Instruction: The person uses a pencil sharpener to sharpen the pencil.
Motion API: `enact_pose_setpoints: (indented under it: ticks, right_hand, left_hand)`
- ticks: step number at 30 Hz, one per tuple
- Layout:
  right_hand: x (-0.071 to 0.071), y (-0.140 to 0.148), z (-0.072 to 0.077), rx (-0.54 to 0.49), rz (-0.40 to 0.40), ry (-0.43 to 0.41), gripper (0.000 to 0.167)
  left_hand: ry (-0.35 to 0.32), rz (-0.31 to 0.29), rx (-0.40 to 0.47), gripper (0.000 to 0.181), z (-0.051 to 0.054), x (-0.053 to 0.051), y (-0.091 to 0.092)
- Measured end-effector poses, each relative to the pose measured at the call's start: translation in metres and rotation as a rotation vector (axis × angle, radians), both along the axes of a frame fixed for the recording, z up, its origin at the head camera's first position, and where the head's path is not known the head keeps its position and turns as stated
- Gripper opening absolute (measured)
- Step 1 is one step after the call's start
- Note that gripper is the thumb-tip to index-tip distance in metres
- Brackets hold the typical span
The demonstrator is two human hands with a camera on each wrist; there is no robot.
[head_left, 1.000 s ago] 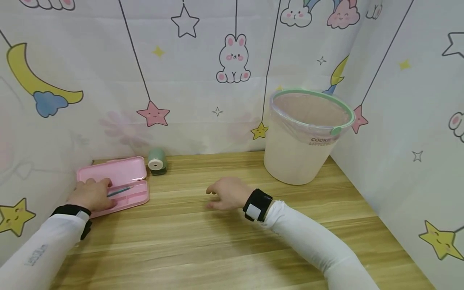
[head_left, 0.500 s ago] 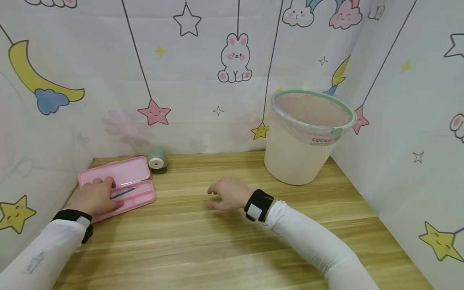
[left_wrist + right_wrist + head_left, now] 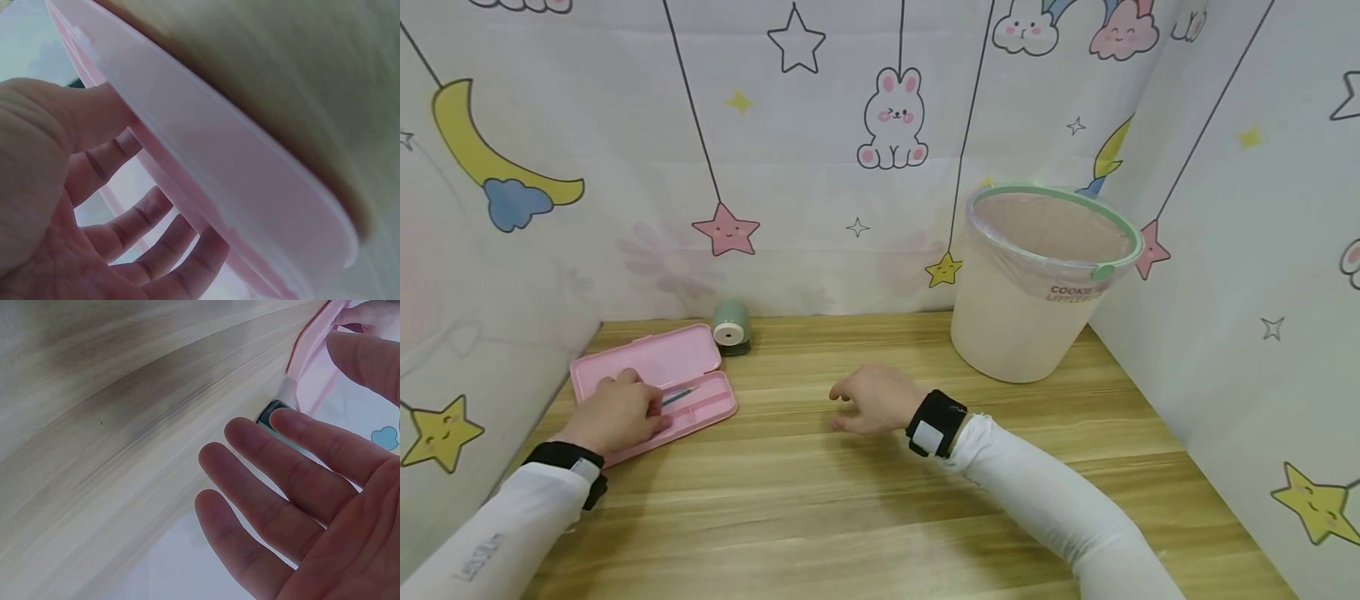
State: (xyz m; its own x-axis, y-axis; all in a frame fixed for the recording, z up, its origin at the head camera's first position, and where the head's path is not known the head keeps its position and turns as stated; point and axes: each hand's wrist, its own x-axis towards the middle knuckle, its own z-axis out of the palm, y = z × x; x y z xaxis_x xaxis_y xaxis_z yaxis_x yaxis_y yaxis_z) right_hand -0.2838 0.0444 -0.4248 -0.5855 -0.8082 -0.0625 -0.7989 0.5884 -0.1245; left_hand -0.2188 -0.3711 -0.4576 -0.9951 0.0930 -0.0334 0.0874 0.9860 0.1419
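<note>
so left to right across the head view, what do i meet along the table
Open pink plastic case, small green gadget with a round white front, bare right hand, cream bucket-shaped bin with a green rim.

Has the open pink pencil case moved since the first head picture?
Yes, the pink pencil case has shifted right in the head view: its right end, earlier near the left edge of the green sharpener, now lies past the sharpener's middle.
</note>
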Motion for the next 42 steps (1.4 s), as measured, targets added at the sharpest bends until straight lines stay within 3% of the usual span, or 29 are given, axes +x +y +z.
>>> enact_pose_setpoints:
  ticks: [11,23,30,42]
  right_hand:
    - [0.002,-0.004,0.001,0.004,0.025,0.014,0.044]
    - [0.003,-0.009,0.001,-0.030,0.060,0.013,0.042]
    - [0.003,-0.013,0.001,-0.035,0.086,0.022,0.041]
    - [0.006,-0.023,0.004,-0.014,0.106,0.063,0.035]
  left_hand:
    - [0.061,-0.042,0.009,0.021,-0.002,0.009,0.019]
    - [0.027,-0.022,0.000,0.020,0.000,0.015,0.037]
    - [-0.011,-0.043,-0.015,0.019,0.004,0.020,0.050]
    - [0.004,-0.113,-0.001,0.017,0.005,0.031,0.087]
